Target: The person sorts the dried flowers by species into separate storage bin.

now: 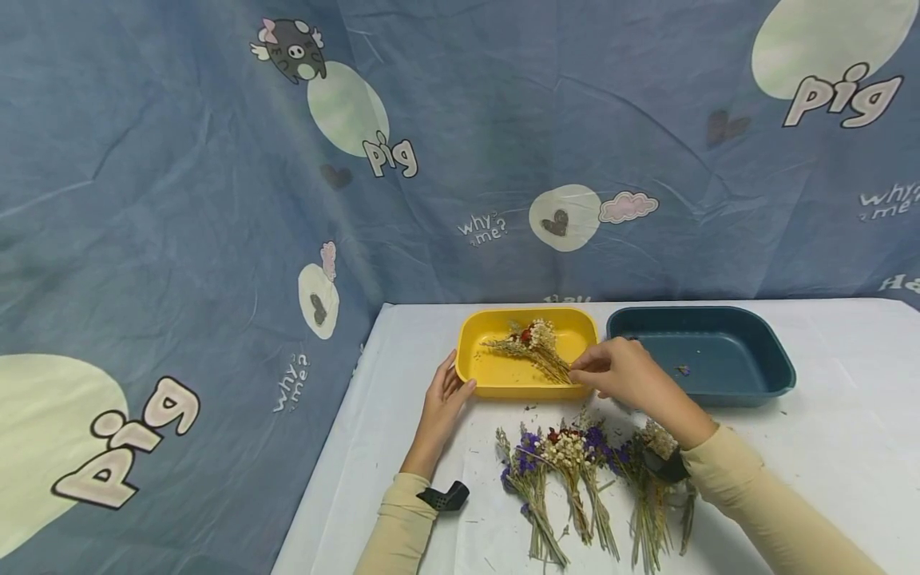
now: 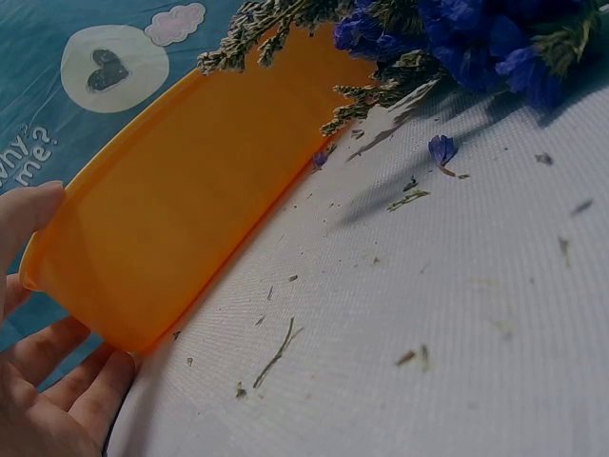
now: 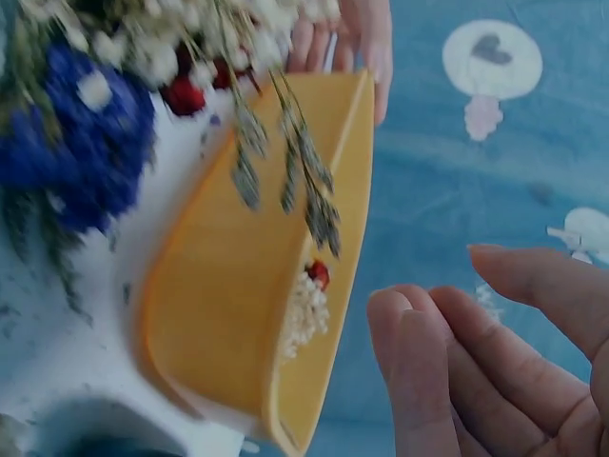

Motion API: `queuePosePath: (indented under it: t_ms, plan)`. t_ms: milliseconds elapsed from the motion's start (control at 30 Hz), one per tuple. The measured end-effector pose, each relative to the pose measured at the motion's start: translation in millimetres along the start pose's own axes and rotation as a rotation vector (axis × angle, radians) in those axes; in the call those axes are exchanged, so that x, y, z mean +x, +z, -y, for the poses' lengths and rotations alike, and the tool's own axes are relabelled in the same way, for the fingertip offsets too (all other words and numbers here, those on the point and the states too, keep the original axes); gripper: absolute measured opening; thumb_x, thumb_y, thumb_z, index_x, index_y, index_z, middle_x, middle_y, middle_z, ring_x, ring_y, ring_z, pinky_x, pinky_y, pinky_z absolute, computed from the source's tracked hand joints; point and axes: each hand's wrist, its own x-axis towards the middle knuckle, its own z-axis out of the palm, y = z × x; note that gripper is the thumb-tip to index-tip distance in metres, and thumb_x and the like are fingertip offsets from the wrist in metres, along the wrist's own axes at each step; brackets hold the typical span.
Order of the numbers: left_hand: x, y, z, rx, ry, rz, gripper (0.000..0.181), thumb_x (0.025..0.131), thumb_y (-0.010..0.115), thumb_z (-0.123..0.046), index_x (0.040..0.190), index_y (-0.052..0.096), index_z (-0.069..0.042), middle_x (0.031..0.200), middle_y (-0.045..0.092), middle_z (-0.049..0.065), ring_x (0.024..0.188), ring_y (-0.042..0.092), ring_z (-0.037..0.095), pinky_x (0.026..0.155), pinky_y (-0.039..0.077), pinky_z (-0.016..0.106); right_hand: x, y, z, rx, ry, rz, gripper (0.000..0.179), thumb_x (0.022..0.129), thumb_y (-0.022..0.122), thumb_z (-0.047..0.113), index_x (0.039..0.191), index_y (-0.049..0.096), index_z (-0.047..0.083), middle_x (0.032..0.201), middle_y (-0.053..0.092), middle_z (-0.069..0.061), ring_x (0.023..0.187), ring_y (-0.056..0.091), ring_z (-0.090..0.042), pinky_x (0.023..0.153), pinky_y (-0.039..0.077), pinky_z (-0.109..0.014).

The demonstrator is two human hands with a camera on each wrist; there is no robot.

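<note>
My left hand [image 1: 443, 403] holds the left front corner of a yellow tray [image 1: 528, 392]; in the left wrist view its thumb [image 2: 30, 214] lies at the rim and its fingers reach round the lower corner. Inside the tray lies a small bunch of dried flowers [image 1: 535, 339], cream and red heads to the back, stems slanting toward the front right. My right hand [image 1: 620, 369] is over the tray's right front corner, close to the stem ends. The right wrist view shows its fingers [image 3: 495, 343] loosely bent, with nothing between them and the thumb.
A dark blue tray [image 1: 719, 391] stands to the right with a small purple bit inside. In front lie several dried bunches: purple ones [image 1: 528, 467], a cream and red one [image 1: 568, 451], and others [image 1: 650, 495] partly under the right forearm. Plant crumbs dot the white tabletop [image 1: 481, 479].
</note>
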Motion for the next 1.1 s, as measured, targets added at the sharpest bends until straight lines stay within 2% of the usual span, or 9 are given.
queuePosePath:
  t_ms: [200, 433, 667, 1100]
  plan:
    - [0.0, -0.2, -2.8, -0.006, 0.005, 0.001, 0.072, 0.101, 0.069, -0.026, 0.162, 0.033, -0.022, 0.159, 0.049, 0.013, 0.148, 0.046, 0.031, 0.126, 0.035, 0.046, -20.6, 12, -1, 0.032, -0.013, 0.01, 0.017, 0.095, 0.074, 0.02, 0.105, 0.08, 0.007, 0.094, 0.08, -0.008, 0.068, 0.071, -0.017, 0.06, 0.06, -0.032]
    - [-0.4, -0.3, -3.4, -0.005, 0.01, 0.001, 0.072, 0.101, 0.069, -0.025, 0.163, 0.033, -0.02, 0.159, 0.048, 0.014, 0.149, 0.046, 0.032, 0.126, 0.034, 0.046, -38.6, 25, -5, 0.035, -0.028, 0.027, 0.013, 0.093, 0.077, 0.022, 0.098, 0.081, 0.01, 0.089, 0.08, 0.0, 0.074, 0.073, -0.014, 0.06, 0.059, -0.023]
    - [-1.1, 0.3, -3.2, 0.001, -0.001, -0.002, 0.074, 0.1, 0.07, -0.028, 0.163, 0.032, -0.019, 0.159, 0.049, 0.013, 0.149, 0.046, 0.031, 0.125, 0.035, 0.046, -52.3, 32, -8, -0.011, -0.065, 0.018, 0.01, 0.091, 0.08, 0.026, 0.093, 0.081, 0.017, 0.084, 0.078, 0.007, 0.073, 0.069, -0.004, 0.062, 0.057, -0.022]
    - [-0.6, -0.5, -2.9, 0.005, 0.0, 0.0, 0.073, 0.101, 0.069, -0.026, 0.163, 0.032, -0.02, 0.159, 0.049, 0.012, 0.149, 0.046, 0.03, 0.125, 0.036, 0.045, -68.6, 55, -20, 0.051, -0.069, 0.105, 0.007, 0.088, 0.081, 0.021, 0.084, 0.078, 0.016, 0.076, 0.072, 0.01, 0.066, 0.062, 0.002, 0.061, 0.054, -0.019]
